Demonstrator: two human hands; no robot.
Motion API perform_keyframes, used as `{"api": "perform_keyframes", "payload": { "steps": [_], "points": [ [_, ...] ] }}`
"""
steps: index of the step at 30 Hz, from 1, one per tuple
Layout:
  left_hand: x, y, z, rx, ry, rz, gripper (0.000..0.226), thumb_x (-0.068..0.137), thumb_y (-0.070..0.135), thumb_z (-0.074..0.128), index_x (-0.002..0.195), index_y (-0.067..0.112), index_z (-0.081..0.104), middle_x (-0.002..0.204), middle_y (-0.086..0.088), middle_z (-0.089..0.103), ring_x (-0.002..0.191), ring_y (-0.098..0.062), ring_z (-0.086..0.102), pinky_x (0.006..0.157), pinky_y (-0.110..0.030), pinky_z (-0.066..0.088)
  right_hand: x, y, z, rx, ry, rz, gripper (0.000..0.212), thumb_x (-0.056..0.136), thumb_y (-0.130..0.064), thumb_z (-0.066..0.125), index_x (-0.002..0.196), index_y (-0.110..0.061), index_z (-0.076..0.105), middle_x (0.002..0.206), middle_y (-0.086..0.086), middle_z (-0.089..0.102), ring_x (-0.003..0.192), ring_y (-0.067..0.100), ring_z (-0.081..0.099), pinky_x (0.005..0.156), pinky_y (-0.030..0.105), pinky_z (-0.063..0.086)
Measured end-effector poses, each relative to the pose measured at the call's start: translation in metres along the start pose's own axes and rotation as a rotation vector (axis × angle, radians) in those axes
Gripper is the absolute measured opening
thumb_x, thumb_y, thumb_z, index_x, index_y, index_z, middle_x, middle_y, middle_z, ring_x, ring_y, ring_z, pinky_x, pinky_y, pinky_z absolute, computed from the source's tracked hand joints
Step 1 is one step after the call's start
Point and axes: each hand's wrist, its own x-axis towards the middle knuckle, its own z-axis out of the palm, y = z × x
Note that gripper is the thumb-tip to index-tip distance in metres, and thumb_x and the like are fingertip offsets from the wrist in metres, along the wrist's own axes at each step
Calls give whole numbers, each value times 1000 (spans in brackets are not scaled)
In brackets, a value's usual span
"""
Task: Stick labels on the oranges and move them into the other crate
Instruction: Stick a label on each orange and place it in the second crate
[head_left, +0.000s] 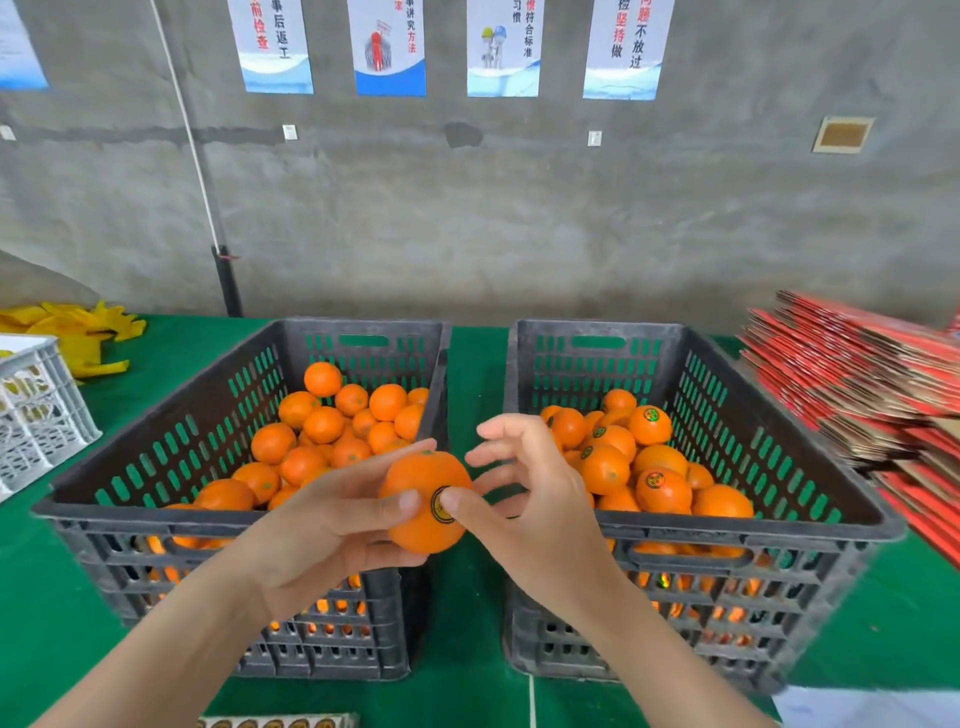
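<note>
Label sheet (278, 722): nearest camera, at 6 o'clock on green table (467, 691), only its top edge in view.
Left hand (322, 530): fingers wrapped around orange (423, 499), thumb on top, holding it over the gap between crates.
Right hand (535, 499): thumb tip pressing label (440, 505) onto the orange, other fingers spread loose, holding nothing.
Step tip: probably rub thumb across the whole sticker so edges seat; keep left grip steady.
Right crate (727, 525): at 2 o'clock, labelled oranges inside, destination by my read.
Left crate (156, 519): at 10 o'clock, unlabelled fruit.
Room: open air above both crates; near rim of right crate sits just beside right wrist, lift over it.
Cardboard stack (857, 374): at 3 o'clock, close to right crate's far side.
</note>
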Motion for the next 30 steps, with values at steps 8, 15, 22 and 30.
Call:
{"api": "perform_keyframes", "payload": {
  "steps": [8,15,22,30],
  "points": [
    [28,-16,34,-31,-29,-20,87,54,47,88,120,-1,58,116,-22,65,107,-35,63,84,-41,57,-14,9,-23,-202,-167,0,61,75,-37,73,125,-34,38,116,-14,47,103,1,50,83,23,49],
    [109,-24,86,574,262,285,29,100,8,40,127,5,51,94,-1,60,81,-17,59,66,-19,49,52,58,-118,-613,72,241,62,67,-18,74,122,-24,46,112,1,38,101,16,46,83,14,33],
    [148,-49,95,1278,271,365,27,98,25,49,122,18,59,104,0,69,98,-19,61,81,-29,47,77,144,-184,-1139,-159,781,60,79,-17,64,131,-10,34,130,19,40,116,42,45,86,46,45],
    [141,-49,93,1112,236,430,24,95,20,54,116,14,64,96,1,67,84,-9,60,70,-13,42,77,164,-184,-1351,-186,797,56,89,-10,47,141,-13,26,147,20,22,134,43,22,105,58,27]
  ]
}}
